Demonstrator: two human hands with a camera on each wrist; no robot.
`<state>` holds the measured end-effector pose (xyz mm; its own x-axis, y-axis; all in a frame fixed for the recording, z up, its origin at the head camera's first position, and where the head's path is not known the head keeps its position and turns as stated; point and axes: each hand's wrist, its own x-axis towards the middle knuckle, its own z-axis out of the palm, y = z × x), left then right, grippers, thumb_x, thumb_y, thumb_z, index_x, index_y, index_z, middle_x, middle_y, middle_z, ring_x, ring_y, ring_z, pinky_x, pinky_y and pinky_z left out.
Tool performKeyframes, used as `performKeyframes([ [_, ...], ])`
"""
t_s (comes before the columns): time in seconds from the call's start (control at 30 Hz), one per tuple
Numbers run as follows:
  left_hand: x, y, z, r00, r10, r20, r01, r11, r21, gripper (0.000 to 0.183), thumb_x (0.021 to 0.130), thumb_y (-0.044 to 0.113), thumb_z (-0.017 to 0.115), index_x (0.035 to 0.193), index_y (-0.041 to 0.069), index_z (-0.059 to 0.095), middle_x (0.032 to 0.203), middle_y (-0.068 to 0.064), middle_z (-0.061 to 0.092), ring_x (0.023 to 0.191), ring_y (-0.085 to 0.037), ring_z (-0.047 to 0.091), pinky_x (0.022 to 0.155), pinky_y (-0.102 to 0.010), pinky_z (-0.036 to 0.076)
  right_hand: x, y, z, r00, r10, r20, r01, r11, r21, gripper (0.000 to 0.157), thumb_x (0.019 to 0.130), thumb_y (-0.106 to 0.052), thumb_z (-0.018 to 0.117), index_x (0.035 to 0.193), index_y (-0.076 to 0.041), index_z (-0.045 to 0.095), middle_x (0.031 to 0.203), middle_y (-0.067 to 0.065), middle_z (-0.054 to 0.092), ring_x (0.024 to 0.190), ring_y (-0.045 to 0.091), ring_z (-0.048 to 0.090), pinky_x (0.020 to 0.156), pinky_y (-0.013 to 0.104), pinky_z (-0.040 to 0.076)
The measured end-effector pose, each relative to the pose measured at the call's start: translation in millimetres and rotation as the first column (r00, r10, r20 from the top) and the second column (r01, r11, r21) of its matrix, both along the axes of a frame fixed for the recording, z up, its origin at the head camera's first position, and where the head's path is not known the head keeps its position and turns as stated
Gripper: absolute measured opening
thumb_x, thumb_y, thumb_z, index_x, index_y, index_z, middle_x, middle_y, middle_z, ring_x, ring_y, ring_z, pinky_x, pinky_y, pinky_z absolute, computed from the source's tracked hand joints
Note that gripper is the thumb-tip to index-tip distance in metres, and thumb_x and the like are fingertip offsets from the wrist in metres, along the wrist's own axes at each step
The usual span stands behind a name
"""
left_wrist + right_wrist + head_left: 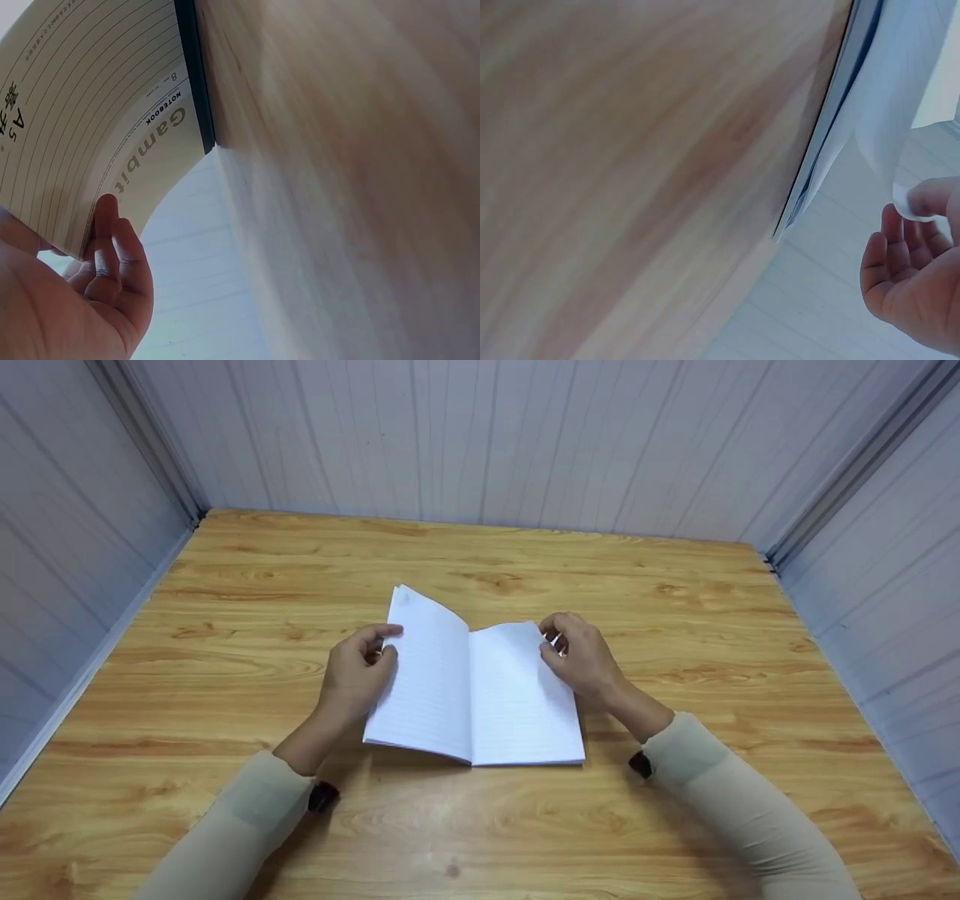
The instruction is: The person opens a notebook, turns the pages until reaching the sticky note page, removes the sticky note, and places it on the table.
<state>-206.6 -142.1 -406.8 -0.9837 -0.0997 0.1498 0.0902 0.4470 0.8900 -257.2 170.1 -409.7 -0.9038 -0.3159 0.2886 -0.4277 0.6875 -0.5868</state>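
An open notebook [431,682] with white lined pages lies at the middle of the table. My left hand [356,671] grips its left side at the outer edge, lifting that half off the wood. In the left wrist view the cream cover [97,112], printed "Gambit NOTEBOOK", curves up from a dark spine, with the left hand's fingers [106,247] behind it. My right hand [581,656] pinches the upper outer corner of the right-hand page [521,697]. In the right wrist view that page corner [904,199] bends up between thumb and fingers, above the other pages.
The wood-grain table [247,600] is bounded by a white panelled wall [480,442] at the back and more panels on both sides. Pale sleeves [240,817] cover the forearms, and a dark wrist device [322,796] shows below the left cuff.
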Motion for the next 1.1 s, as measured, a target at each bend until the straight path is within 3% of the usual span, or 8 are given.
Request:
performKeyframes([
  [0.13, 0.7, -1, -0.9, 1.0, 0.009, 0.004, -0.009, 1.0, -0.004, 0.03, 0.09, 0.01, 0.053, 0.116, 0.011, 0.068, 0.092, -0.007, 0.063, 0.08, -0.015, 0.05, 0.067, -0.021, 0.041, 3.9, -1, 0.6, 0.998, 0.06, 0.014, -0.06, 0.998, 0.024, 0.017, 0.093, -0.017, 0.059, 0.104, -0.006, 0.064, 0.095, 0.005, 0.063, 0.076, 0.017, 0.059, 0.069, 0.03, 0.051],
  [0.27, 0.6, -1, -1.8, 1.0, 0.005, 0.009, -0.005, 1.0, 0.0, 0.03, 0.09, 0.011, 0.053, 0.117, 0.011, 0.067, 0.094, -0.007, 0.064, 0.081, -0.016, 0.051, 0.068, -0.021, 0.042, 9.1, -4, 0.0, 0.988, 0.138, 0.069, -0.141, 0.99, 0.031, 0.022, 0.098, -0.026, 0.052, 0.108, -0.012, 0.066, 0.104, 0.002, 0.065, 0.082, 0.017, 0.059, 0.072, 0.031, 0.05],
  [0.47, 0.9, -1, -3.0, 1.0, -0.004, 0.009, 0.004, 1.0, 0.006, 0.031, 0.09, 0.011, 0.053, 0.117, 0.011, 0.067, 0.099, -0.007, 0.068, 0.083, -0.015, 0.051, 0.07, -0.021, 0.042, 17.0, -11, -0.5, 0.957, 0.266, 0.112, -0.275, 0.959, 0.071, 0.027, 0.099, -0.022, 0.047, 0.119, -0.019, 0.064, 0.115, 0.001, 0.062, 0.094, 0.017, 0.063, 0.082, 0.044, 0.051],
  [0.6, 0.4, -2, -2.9, 1.0, -0.004, 0.006, 0.004, 1.0, 0.019, 0.031, 0.089, 0.011, 0.053, 0.117, 0.01, 0.067, 0.101, -0.007, 0.068, 0.083, -0.015, 0.052, 0.07, -0.02, 0.042, 21.9, -15, -1.5, 0.94, 0.32, 0.116, -0.334, 0.933, 0.135, 0.03, 0.097, -0.021, 0.05, 0.126, -0.025, 0.059, 0.122, 0.0, 0.056, 0.101, 0.017, 0.063, 0.083, 0.041, 0.051],
  [0.73, 0.1, -1, -2.2, 1.0, -0.006, 0.018, 0.006, 1.0, 0.02, 0.032, 0.089, 0.012, 0.054, 0.118, 0.01, 0.067, 0.102, -0.008, 0.067, 0.083, -0.015, 0.052, 0.07, -0.02, 0.042, 26.6, -18, -2.3, 0.928, 0.348, 0.131, -0.368, 0.909, 0.196, 0.038, 0.095, -0.026, 0.055, 0.133, -0.027, 0.053, 0.131, 0.0, 0.05, 0.108, 0.018, 0.059, 0.087, 0.038, 0.05],
  [0.93, -0.7, -1, -2.3, 1.0, -0.015, -0.001, 0.015, 1.0, -0.017, 0.034, 0.086, 0.016, 0.064, 0.119, 0.01, 0.067, 0.106, -0.006, 0.068, 0.084, -0.015, 0.051, 0.071, -0.021, 0.041, 32.3, -25, -1.7, 0.913, 0.363, 0.188, -0.405, 0.864, 0.299, 0.054, 0.092, -0.035, 0.059, 0.143, -0.029, 0.043, 0.146, 0.004, 0.04, 0.123, 0.026, 0.052, 0.098, 0.052, 0.042],
  [1.1, -0.1, -1, -1.3, 1.0, -0.028, 0.006, 0.028, 0.999, -0.038, 0.041, 0.082, 0.025, 0.073, 0.12, 0.011, 0.066, 0.11, -0.003, 0.069, 0.086, -0.015, 0.053, 0.073, -0.023, 0.043, 34.8, -30, -1.7, 0.891, 0.387, 0.237, -0.448, 0.833, 0.325, 0.06, 0.092, -0.039, 0.059, 0.147, -0.031, 0.037, 0.154, 0.005, 0.031, 0.131, 0.027, 0.045, 0.1, 0.055, 0.039],
])
